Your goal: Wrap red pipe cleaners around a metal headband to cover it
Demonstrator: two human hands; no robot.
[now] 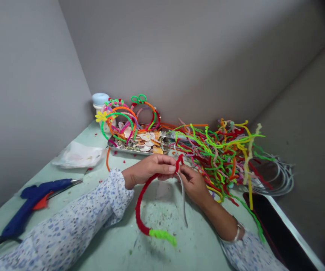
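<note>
Between my two hands is a red pipe cleaner (140,210), curving down to a bright green fuzzy end (164,236). My left hand (153,166) pinches its red upper part between thumb and fingers. On the other side, my right hand (194,184) has its fingertips closed at the same spot, just below a small red bend. A grey wire (183,203) hangs from the fingertips toward the table. Exactly how the wire and the red pipe cleaner join is hidden by the fingers.
A metal tray (128,151) holds shells and finished pipe-cleaner headbands (119,124). Loose pipe cleaners (218,150) heap on the right, near coiled grey wire (283,177) and a dark phone (275,229). At left lie a blue glue gun (38,199) and a plastic bag (79,155).
</note>
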